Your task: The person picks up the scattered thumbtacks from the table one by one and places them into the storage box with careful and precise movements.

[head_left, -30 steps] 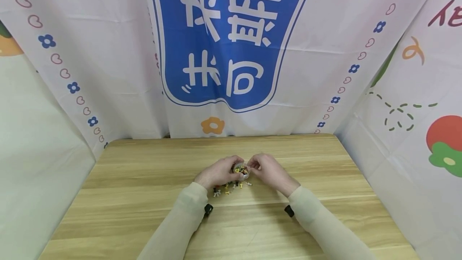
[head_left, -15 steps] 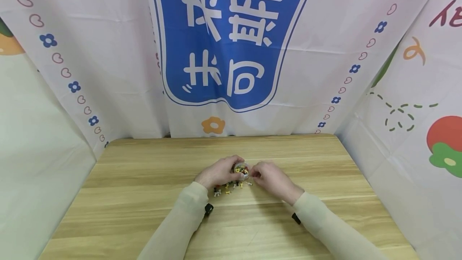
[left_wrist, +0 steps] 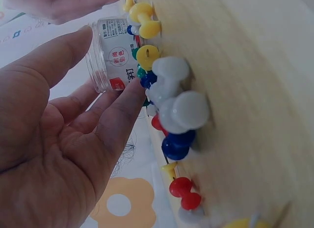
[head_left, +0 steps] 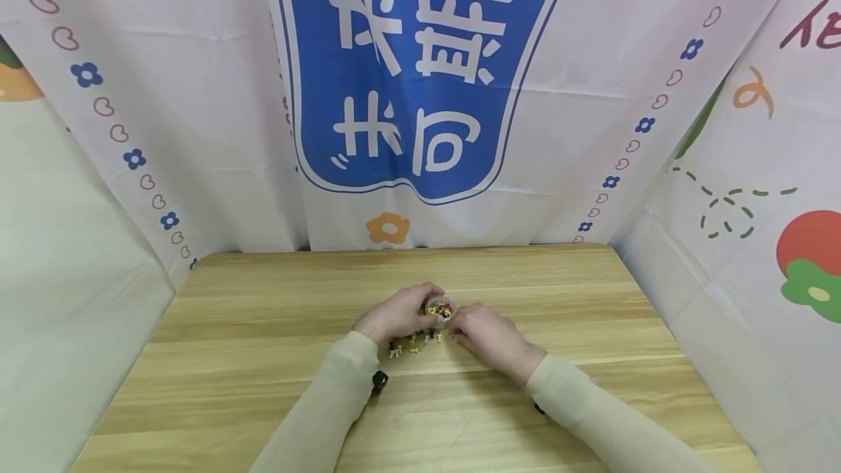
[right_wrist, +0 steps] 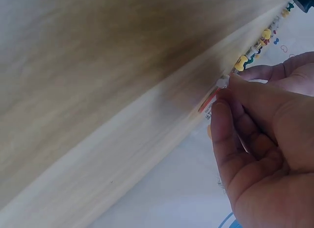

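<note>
A small clear jar (left_wrist: 99, 56) with a printed label stands on the table, holding push pins of several colours. My left hand (head_left: 397, 314) grips the jar, thumb at its rim and fingers round the far side. Just to the right and nearer me, my right hand (head_left: 491, 338) reaches down to the tabletop. Its thumb and index finger pinch a white push pin (right_wrist: 222, 81), mostly covered by the fingers in the head view. Loose yellow, white, blue, red and green push pins, among them a white pin (left_wrist: 184, 112), lie in front of the jar.
The wooden table (head_left: 263, 385) reaches back to a white printed curtain (head_left: 217, 130), with cloth walls on both sides. A red push pin (left_wrist: 184, 192) and a yellow push pin (left_wrist: 169, 169) lie near the left palm.
My right hand has moved from beside the jar's rim, first a little back, then down to the white push pin at the front right. The left hand and jar stay put.
</note>
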`<state>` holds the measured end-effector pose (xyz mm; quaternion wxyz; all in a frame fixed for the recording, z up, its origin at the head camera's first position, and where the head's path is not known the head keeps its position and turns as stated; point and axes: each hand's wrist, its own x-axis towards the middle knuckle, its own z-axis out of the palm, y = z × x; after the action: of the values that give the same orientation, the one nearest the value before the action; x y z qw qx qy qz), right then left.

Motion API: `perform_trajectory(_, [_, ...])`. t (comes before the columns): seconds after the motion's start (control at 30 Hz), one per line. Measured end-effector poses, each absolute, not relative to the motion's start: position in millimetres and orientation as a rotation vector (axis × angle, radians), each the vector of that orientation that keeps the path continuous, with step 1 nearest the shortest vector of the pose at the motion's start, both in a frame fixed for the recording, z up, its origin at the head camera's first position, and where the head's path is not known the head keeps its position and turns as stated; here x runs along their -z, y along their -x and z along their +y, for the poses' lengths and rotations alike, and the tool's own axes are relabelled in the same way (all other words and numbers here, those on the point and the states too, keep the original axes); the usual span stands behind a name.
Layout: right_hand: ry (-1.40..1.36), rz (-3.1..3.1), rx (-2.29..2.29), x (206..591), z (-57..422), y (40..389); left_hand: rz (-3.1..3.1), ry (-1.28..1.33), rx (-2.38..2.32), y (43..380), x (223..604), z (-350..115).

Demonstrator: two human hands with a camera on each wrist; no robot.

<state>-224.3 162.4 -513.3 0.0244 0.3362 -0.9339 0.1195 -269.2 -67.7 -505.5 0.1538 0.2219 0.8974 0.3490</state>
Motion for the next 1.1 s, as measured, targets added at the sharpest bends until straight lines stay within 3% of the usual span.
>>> perform_trajectory(0.5, [-1.061,-2.914,-0.393,515.6,163.7,225.6,2.575,-0.635,-1.004,268.3,506.1,-67.7])
perform_trajectory(1.1, [-0.856,-2.935,-0.646,495.1,172.3,237.6,2.562,-0.614,-1.017,266.9,503.2,-66.8])
